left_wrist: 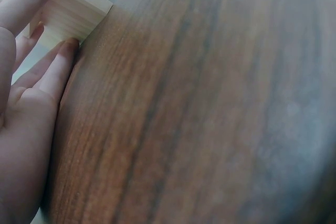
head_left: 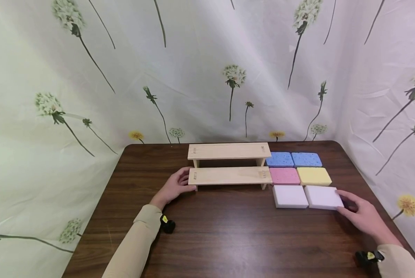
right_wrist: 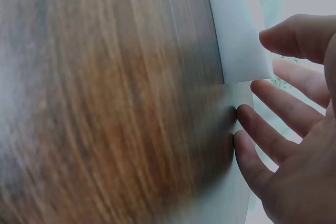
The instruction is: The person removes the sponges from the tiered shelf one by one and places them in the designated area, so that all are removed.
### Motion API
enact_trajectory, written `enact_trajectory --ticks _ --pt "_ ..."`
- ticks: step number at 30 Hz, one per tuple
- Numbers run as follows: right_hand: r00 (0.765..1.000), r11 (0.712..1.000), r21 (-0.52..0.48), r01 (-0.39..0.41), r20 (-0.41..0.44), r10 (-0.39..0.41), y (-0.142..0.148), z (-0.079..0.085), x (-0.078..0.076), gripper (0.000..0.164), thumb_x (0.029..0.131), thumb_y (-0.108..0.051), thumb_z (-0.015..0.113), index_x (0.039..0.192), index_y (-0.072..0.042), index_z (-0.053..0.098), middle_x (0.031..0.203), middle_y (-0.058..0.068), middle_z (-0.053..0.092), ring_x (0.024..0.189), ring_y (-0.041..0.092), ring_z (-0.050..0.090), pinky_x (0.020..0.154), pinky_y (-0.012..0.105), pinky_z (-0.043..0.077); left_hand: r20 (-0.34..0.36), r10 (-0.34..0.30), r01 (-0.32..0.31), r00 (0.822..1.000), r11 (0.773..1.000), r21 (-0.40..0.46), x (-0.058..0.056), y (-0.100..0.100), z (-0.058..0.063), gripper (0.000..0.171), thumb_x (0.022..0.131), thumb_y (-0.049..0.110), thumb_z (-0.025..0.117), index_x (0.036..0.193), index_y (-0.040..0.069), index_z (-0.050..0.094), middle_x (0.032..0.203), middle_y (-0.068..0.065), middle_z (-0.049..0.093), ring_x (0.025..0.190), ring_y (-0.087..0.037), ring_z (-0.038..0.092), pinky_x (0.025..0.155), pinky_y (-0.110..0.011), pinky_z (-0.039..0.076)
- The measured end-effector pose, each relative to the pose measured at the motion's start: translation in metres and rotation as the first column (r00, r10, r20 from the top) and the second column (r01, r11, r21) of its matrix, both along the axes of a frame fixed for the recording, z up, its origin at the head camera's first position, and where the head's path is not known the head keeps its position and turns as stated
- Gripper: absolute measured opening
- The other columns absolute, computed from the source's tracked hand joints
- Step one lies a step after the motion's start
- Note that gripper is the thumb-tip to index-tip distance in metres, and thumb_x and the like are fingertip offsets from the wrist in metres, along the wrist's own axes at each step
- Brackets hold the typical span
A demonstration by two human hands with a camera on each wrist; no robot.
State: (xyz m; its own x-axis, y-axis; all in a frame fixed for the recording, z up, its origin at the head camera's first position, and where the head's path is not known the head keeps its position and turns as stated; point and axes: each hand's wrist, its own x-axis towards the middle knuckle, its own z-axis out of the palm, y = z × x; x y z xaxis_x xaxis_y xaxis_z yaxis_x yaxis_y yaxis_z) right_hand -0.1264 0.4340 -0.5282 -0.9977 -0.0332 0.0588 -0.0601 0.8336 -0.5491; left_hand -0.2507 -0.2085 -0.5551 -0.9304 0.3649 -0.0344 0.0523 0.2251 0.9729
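A pale two-step wooden stand (head_left: 228, 175) sits toward the back of the table. My left hand (head_left: 175, 186) is at the left end of its lower step, fingers loosely extended. In the left wrist view, fingertips rest right at the stand's end panel (left_wrist: 76, 11). Two white sponge blocks (head_left: 290, 197) lie side by side to the stand's right. At the right edge of the right-hand white block (head_left: 323, 197) is my right hand (head_left: 361, 212). Its thumb is by the front corner and its fingers are spread along the side, as the right wrist view shows.
Behind the white blocks lie a pink sponge (head_left: 284, 176) and a yellow sponge (head_left: 314, 176), then two blue sponges (head_left: 306, 159) in a back row. All are on the dark wooden table (head_left: 235, 239). A flower-printed curtain (head_left: 200, 77) hangs behind and beside it.
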Motion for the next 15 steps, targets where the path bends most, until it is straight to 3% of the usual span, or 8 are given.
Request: enact_trajectory --ticks 6,7,15 --pt "1.000 0.999 0.029 -0.021 0.001 0.021 -0.0016 0.0020 -0.0041 0.056 0.095 -0.019 0.080 0.141 0.005 0.058 0.139 0.040 0.055 0.118 0.054 0.060 0.087 0.056 0.060 0.004 0.000 0.000 1.000 1.000 0.009 0.0000 0.0004 0.0005 0.078 0.088 0.008 0.087 0.154 0.004 0.044 0.154 -0.021 0.049 0.144 -0.034 0.049 0.116 -0.040 0.046" --pt "1.000 0.999 0.033 -0.025 0.001 0.025 -0.0016 0.0021 -0.0048 0.056 0.095 -0.019 0.079 0.141 0.005 0.058 0.140 0.041 0.054 0.118 0.054 0.060 0.087 0.064 0.056 0.006 0.000 0.000 1.000 1.000 0.007 -0.0001 0.0005 0.0004 0.078 0.088 0.008 0.087 0.153 0.004 0.044 0.154 -0.020 0.049 0.143 -0.034 0.050 0.116 -0.040 0.046" --pt "0.999 0.999 0.026 -0.041 0.008 0.041 -0.0007 0.0020 -0.0086 0.054 0.096 -0.017 0.078 0.141 0.005 0.058 0.138 0.042 0.054 0.117 0.055 0.060 0.085 0.062 0.058 0.010 0.005 -0.005 1.000 1.000 0.018 -0.0007 0.0013 -0.0002 0.078 0.088 0.005 0.085 0.154 0.004 0.043 0.155 -0.021 0.048 0.144 -0.035 0.049 0.117 -0.039 0.045"
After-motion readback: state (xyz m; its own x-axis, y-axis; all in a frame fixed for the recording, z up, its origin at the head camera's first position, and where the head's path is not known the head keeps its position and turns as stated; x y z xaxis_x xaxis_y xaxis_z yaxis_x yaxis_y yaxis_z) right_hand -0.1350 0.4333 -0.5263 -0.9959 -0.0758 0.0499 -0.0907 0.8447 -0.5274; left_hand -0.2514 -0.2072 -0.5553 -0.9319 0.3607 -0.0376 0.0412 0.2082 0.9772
